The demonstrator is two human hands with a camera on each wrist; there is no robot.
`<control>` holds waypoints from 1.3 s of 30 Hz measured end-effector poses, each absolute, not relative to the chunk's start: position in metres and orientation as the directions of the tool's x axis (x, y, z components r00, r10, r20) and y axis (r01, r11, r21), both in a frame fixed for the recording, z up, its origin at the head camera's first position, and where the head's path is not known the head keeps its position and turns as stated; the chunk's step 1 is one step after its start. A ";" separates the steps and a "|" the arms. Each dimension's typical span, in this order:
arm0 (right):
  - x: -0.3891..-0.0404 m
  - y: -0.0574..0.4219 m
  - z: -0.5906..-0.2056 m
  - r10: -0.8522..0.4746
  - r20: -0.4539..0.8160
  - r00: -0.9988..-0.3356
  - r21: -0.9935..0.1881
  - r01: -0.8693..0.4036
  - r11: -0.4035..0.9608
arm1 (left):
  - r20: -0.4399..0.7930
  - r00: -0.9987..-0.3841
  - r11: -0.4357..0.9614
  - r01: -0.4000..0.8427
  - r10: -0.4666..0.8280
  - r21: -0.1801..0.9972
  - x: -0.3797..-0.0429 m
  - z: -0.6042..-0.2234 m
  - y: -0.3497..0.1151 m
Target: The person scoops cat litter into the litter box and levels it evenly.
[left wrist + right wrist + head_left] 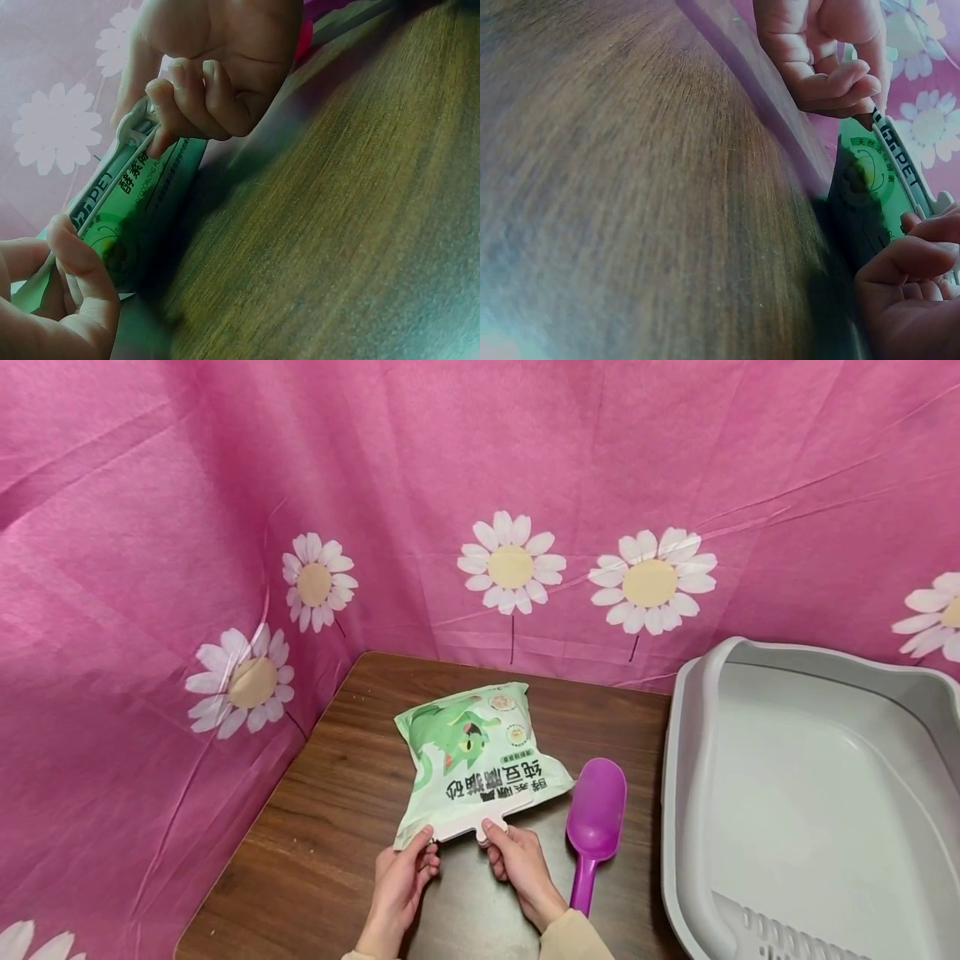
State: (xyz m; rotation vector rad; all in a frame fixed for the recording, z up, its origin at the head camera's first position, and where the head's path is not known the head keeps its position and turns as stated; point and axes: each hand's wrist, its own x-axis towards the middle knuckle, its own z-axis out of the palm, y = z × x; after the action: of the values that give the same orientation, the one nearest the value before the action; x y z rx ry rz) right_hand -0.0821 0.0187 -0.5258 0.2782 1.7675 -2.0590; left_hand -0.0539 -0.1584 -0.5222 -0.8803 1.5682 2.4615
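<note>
A green and white cat litter bag (pixel 465 743) lies on the table, its printed lettering upside down in the head view. A white sealing clip (pixel 471 820) runs along the bag's near edge; dark letters show on it in the right wrist view. My left hand (pixel 397 889) pinches the near left corner of the bag beside the clip's end. With thumb and curled fingers, my right hand (pixel 528 872) grips the clip's projecting tab. In the left wrist view the clip (pixel 112 176) lies over the folded bag edge between both hands.
Right of the bag lies a purple scoop (pixel 597 810), its handle toward me beside the right sleeve (pixel 573 937). A large grey litter box (pixel 686 827) stands at the right of the wooden table (pixel 315 810). Pink flowered cloth (pixel 420 485) hangs behind and at the left.
</note>
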 end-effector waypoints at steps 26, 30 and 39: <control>-0.080 0.026 -0.528 -0.189 -0.414 -0.891 -0.891 0.438 -0.115 | -0.493 -0.845 -0.453 -0.363 -0.207 0.814 -0.054 -0.524 -0.159; -0.078 0.027 -0.530 -0.202 -0.406 -0.891 -0.893 0.435 -0.120 | -0.489 -0.847 -0.451 -0.360 -0.208 0.816 -0.054 -0.524 -0.159; -0.076 0.030 -0.531 -0.208 -0.408 -0.889 -0.893 0.436 -0.110 | -0.492 -0.848 -0.464 -0.362 -0.197 0.809 -0.054 -0.526 -0.159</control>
State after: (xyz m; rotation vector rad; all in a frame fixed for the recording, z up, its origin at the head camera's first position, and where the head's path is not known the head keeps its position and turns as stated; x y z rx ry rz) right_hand -0.0756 0.0304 -0.5308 0.2499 1.7469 -2.0474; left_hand -0.0541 -0.1593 -0.5255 -0.8249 1.5685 2.4699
